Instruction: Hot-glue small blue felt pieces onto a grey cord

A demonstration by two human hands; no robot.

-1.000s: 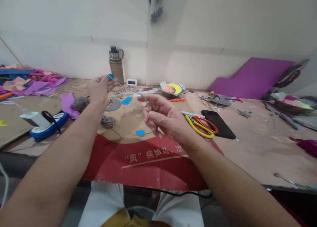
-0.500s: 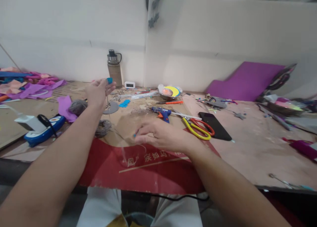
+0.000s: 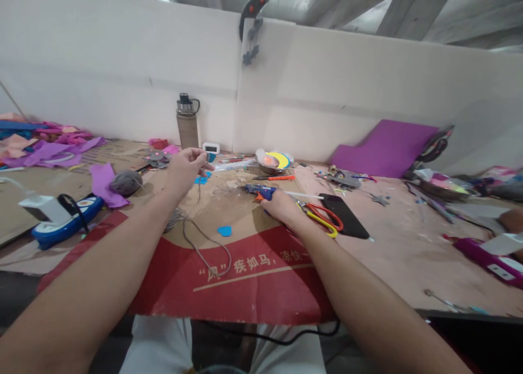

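Note:
My left hand (image 3: 188, 167) is raised over the cardboard, fingers pinched on a grey cord (image 3: 199, 193) that hangs below it. A small dark teal piece (image 3: 211, 157) shows at its fingertips. On the right, my right hand (image 3: 283, 208) is closed round the handle of a blue hot glue gun (image 3: 265, 192), whose nozzle points left. A bright blue heart-shaped piece (image 3: 224, 231) lies flat between the hands. Loops of the cord run from a small grey yarn bundle (image 3: 175, 219), partly behind my left forearm. More blue pieces (image 3: 201, 179) lie beneath my left hand.
Scissors (image 3: 327, 221) and a black phone (image 3: 344, 215) lie right of my right hand. A bowl (image 3: 274, 167), a bottle (image 3: 187, 124) and a small clock (image 3: 211, 148) stand at the back. Left are a blue power strip (image 3: 69, 221) and grey yarn ball (image 3: 126, 182).
My right hand has let go of the small blue piece, now on the cardboard, and moved right onto the glue gun. My left hand has moved right and slightly lower. The view has tilted up.

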